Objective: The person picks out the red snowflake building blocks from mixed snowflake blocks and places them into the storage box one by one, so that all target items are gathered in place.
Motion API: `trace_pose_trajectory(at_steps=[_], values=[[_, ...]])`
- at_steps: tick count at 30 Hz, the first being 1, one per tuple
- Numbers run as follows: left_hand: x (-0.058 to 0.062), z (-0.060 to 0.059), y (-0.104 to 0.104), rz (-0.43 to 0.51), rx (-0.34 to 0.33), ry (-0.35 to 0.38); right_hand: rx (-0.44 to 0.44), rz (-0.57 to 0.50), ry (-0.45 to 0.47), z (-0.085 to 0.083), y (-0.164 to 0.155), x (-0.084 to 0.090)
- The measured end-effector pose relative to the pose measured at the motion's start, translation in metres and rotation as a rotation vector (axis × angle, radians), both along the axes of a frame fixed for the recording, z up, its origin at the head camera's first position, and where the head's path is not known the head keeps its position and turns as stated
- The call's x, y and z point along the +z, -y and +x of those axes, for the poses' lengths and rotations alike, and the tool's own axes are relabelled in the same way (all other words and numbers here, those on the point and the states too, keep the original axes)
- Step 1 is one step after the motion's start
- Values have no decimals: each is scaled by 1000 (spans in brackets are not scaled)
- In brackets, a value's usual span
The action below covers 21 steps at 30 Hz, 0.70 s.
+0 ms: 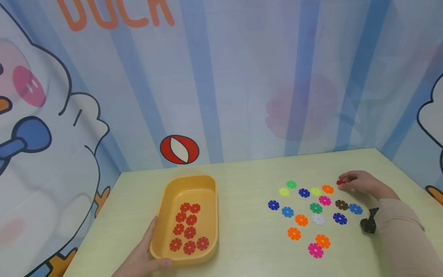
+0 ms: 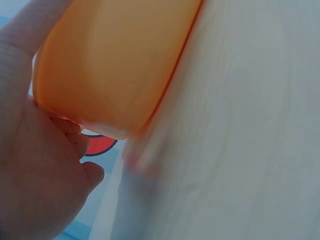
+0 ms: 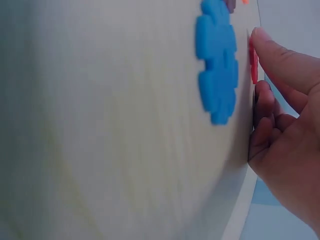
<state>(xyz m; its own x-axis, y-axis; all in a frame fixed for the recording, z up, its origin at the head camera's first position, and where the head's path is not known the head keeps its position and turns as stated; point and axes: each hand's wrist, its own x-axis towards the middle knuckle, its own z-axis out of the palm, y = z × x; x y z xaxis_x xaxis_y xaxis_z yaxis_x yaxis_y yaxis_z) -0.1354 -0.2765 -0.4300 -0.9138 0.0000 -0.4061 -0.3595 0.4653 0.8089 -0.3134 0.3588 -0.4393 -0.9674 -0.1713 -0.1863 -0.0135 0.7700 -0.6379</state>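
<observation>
An orange tray (image 1: 209,192) sits on the pale green table (image 1: 249,181) and holds several red flower-shaped discs (image 1: 189,232). My left hand (image 1: 147,256) grips the tray's near left corner, thumb along the front rim; in the left wrist view the tray (image 2: 110,60) fills the top with my left hand (image 2: 40,165) wrapped round it. My right hand (image 1: 361,182) pinches a red disc (image 1: 340,182) at the far right of the table. The right wrist view shows that red disc (image 3: 254,62) edge-on under a fingertip (image 3: 270,47), beside a blue disc (image 3: 217,62).
Several loose discs in many colours lie scattered at the right, among them an orange one (image 1: 294,233), a pink one (image 1: 315,250) and a white one (image 1: 318,219). A cartoon-printed wall (image 1: 221,77) closes off the back and both sides.
</observation>
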Motion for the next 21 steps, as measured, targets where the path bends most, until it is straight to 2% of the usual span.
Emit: trace_pose_trajectory(at_steps=[6,14,21], values=[[-1,-3,1,-31,-34,-19,-15,13,9,1,0,0],[-2,-3,0,-20,-19,-1,-20,45,4,-1,2,2],[-1,-4,0,-56,-36,-6,-21,3,-29,0,2,2]])
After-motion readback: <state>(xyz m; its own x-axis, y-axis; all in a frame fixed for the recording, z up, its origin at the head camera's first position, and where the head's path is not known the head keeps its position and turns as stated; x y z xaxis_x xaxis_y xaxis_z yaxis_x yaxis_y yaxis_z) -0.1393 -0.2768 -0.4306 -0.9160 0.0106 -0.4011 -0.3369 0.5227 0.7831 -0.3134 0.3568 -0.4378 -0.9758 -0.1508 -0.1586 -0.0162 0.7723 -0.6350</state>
